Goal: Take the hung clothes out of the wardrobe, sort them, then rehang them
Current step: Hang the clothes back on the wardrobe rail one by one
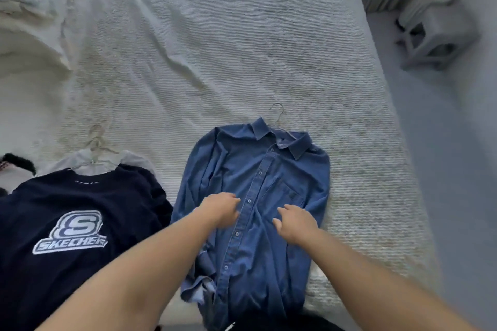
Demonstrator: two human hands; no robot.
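Note:
A blue denim button shirt (247, 169) lies flat on the white bedspread (215, 48), still on a wire hanger whose hook (278, 115) sticks out past the collar. My left hand (222, 209) rests on the shirt just left of the button placket, fingers bent. My right hand (294, 220) rests on the shirt below the chest pocket, fingers loosely spread. To the left lies a navy sweatshirt (80, 223) with a white logo, on top of a white garment (91, 161) with its own hanger.
A bunched white blanket (29, 8) fills the bed's far left corner. A dark item (18, 162) shows at the left edge. Right of the bed, on the pale floor, stands a grey stool (435, 37) with a ribbed vase on it, near a curtain.

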